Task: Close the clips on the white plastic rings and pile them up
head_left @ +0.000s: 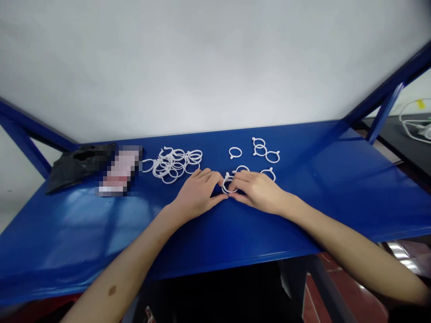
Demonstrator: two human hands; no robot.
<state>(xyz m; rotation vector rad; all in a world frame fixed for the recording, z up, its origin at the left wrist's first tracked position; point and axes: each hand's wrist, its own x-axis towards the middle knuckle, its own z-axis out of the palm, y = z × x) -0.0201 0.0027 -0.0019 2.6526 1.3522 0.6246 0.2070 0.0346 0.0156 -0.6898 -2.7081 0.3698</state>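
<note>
Both my hands meet at the middle of a blue metal shelf (330, 188). My left hand (198, 193) and my right hand (257, 190) each pinch one side of a small white plastic ring (228, 185) held between their fingertips just above the shelf. A heap of several white rings (175, 163) lies to the left of my left hand. A few separate white rings (264, 151) lie beyond my right hand, with single rings (235, 153) near them.
A black plastic bag (79, 166) lies at the shelf's left end, beside a blurred pinkish object (119, 175). A white wall stands behind the shelf. Blue frame struts (384, 112) rise at the right, with white cables (415, 123) on a dark surface beyond.
</note>
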